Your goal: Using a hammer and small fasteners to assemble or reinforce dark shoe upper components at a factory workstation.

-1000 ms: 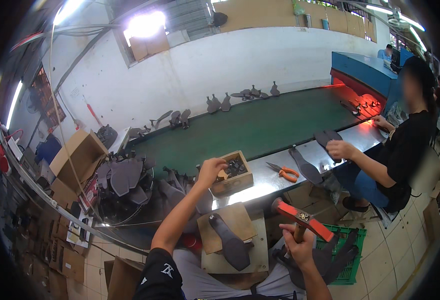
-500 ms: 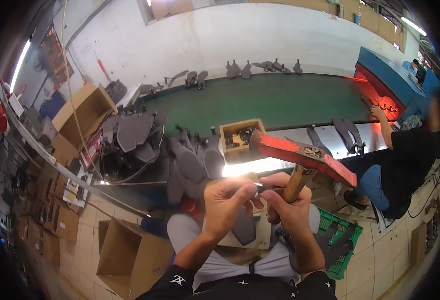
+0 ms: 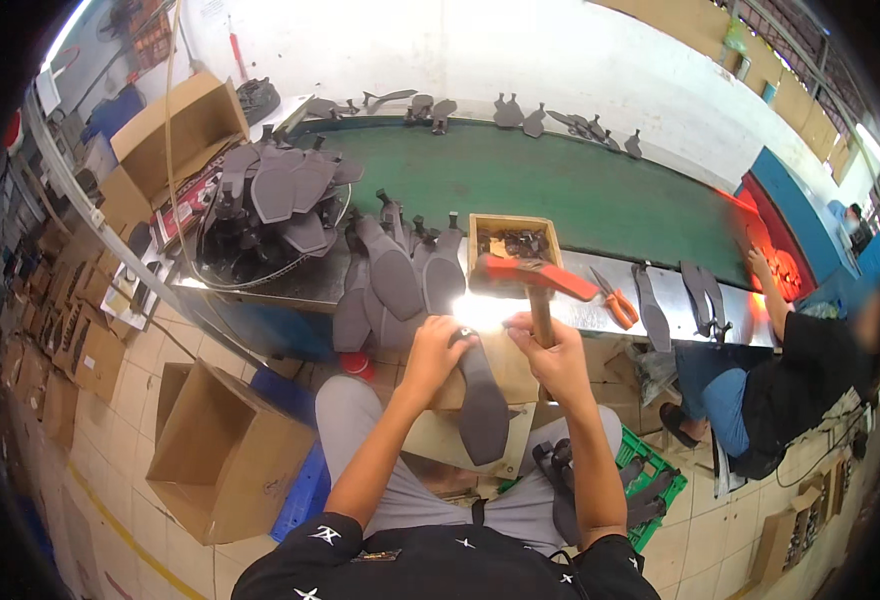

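Observation:
My left hand (image 3: 432, 358) is closed at the narrow far end of a dark grey shoe sole (image 3: 487, 415), with a small shiny spot by its fingertips. The sole lies over a wooden work block (image 3: 513, 362) between my knees. My right hand (image 3: 560, 362) grips a hammer by its wooden handle (image 3: 540, 315), and the red hammer head (image 3: 538, 275) is up above the fist. The right thumb and forefinger come together near the far end of the sole; whether they also pinch something small, I cannot make out.
Beyond the block, a wooden box (image 3: 472, 240) holds small dark parts. Orange-handled pliers (image 3: 617, 308) lie beside a green conveyor belt (image 3: 560, 200). Piled grey soles (image 3: 290, 190) stand left, above a cardboard box (image 3: 230, 450). A green crate (image 3: 660, 490) and a co-worker (image 3: 805, 370) are right.
My hands have moved apart and farther from me, down to the block. The left hand has gone from a small piece pinched between both hands to the sole. The hammer stays in my right hand.

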